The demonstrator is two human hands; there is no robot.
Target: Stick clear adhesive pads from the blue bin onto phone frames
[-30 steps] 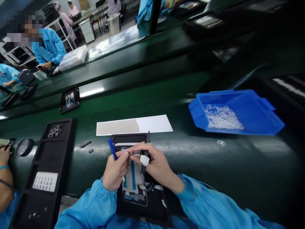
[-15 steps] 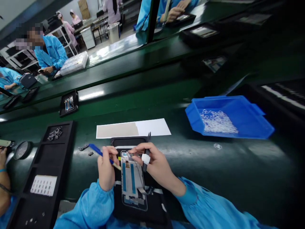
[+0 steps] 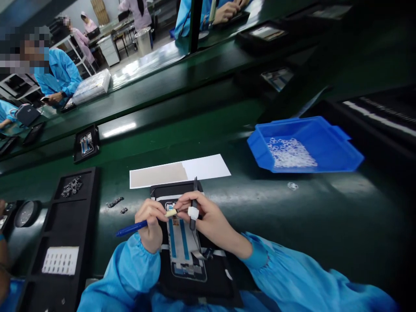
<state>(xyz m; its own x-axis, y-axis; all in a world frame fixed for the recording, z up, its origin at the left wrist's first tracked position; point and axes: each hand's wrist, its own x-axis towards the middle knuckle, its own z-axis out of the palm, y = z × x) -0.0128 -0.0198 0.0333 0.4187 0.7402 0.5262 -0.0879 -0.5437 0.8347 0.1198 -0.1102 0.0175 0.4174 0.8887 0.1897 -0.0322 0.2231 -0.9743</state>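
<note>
The phone frame (image 3: 184,249) lies on a black holder (image 3: 219,286) at 6 o'clock, beneath both hands. The left hand (image 3: 150,227) has its grip closed on a blue pen (image 3: 131,229), pale tip toward 3 o'clock; the right hand (image 3: 216,223) curls its grip round tweezers (image 3: 193,224), anything between its fingertips too small to tell. From the frame, a black tray (image 3: 66,214) sits at 9 o'clock, paper (image 3: 208,167) at 12, a blue bin (image 3: 341,149) at 2.

No text, label, brand, number or sign can be read anywhere here.
</note>
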